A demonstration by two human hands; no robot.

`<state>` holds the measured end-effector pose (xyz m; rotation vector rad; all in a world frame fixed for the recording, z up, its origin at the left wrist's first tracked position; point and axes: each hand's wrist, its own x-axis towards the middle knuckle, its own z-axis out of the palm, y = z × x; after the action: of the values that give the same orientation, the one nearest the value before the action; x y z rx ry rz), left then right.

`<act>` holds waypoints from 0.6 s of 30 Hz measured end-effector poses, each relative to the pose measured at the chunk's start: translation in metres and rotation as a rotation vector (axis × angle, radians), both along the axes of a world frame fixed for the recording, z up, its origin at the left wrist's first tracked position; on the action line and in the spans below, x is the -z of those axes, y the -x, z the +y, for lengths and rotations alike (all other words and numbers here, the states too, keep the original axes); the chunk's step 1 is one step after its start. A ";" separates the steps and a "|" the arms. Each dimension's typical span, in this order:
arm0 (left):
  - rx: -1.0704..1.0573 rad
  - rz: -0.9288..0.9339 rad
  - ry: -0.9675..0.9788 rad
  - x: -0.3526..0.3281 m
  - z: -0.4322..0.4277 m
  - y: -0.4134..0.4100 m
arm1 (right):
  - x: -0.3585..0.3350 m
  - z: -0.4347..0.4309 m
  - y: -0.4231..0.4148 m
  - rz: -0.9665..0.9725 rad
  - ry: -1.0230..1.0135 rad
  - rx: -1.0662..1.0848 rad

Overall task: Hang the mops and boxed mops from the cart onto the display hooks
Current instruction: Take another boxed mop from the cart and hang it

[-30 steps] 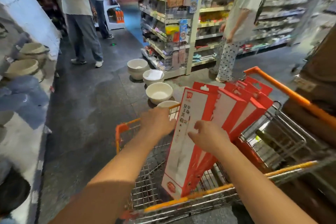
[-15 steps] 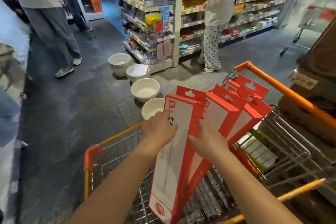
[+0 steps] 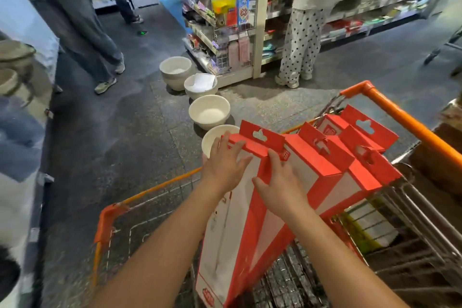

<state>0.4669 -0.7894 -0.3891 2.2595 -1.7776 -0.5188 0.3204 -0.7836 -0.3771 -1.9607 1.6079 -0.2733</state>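
At the far left a blurred shelf (image 3: 27, 32) carries pale round pots, and beside it a person in grey trousers (image 3: 77, 32) stands on the dark floor. A row of four white bowls (image 3: 209, 112) runs along the floor from the foot of a shelving unit (image 3: 260, 20) toward the cart (image 3: 109, 217), whose orange-rimmed wire basket fills the lower part of the view. The left hand (image 3: 225, 166) lies on the white face of the front boxed mop (image 3: 237, 232) near its upper left corner, fingers straight and fanned apart, fingertips at the red top flap. That box stands tilted in the basket, its lower end down among the wires and its hang tab uppermost, leaning back against the other boxed mops (image 3: 327, 167), which are stacked behind it to the right with their red tabs pointing up toward the orange handle bar. The right hand (image 3: 281, 185) rests on the front box's red right edge just below the top, fingers spread and fairly flat, thumb out over the white face; whether any fingertip hooks behind the edge cannot be told. Past the cart a person in spotted trousers (image 3: 300, 40) faces the stocked shelves
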 end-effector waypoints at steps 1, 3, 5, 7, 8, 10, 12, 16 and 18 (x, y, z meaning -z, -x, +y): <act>-0.009 0.016 0.002 -0.003 0.000 0.001 | 0.002 0.001 -0.001 -0.026 0.004 0.017; -0.009 0.022 0.037 -0.008 0.004 0.005 | 0.004 0.006 -0.003 -0.096 0.009 0.064; -0.001 0.028 0.089 -0.013 0.014 0.009 | 0.007 0.012 -0.004 -0.184 0.036 0.104; 0.002 0.041 0.148 -0.013 0.028 0.013 | 0.010 0.021 -0.004 -0.276 0.078 0.151; 0.005 0.033 0.184 -0.012 0.035 0.014 | 0.010 0.026 -0.003 -0.311 0.086 0.190; 0.004 0.008 0.264 -0.008 0.050 0.013 | 0.011 0.037 -0.002 -0.401 0.064 0.303; 0.001 0.007 0.337 -0.007 0.062 0.011 | 0.012 0.046 -0.001 -0.527 0.033 0.394; 0.054 0.091 0.454 -0.010 0.078 0.006 | 0.012 0.060 -0.007 -0.614 -0.052 0.414; 0.016 0.292 0.517 -0.014 0.085 0.000 | 0.012 0.066 -0.010 -0.612 -0.056 0.434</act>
<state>0.4666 -0.7039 -0.3755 1.7237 -1.5615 -0.3212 0.3302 -0.7176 -0.3888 -1.2801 1.5638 -0.8913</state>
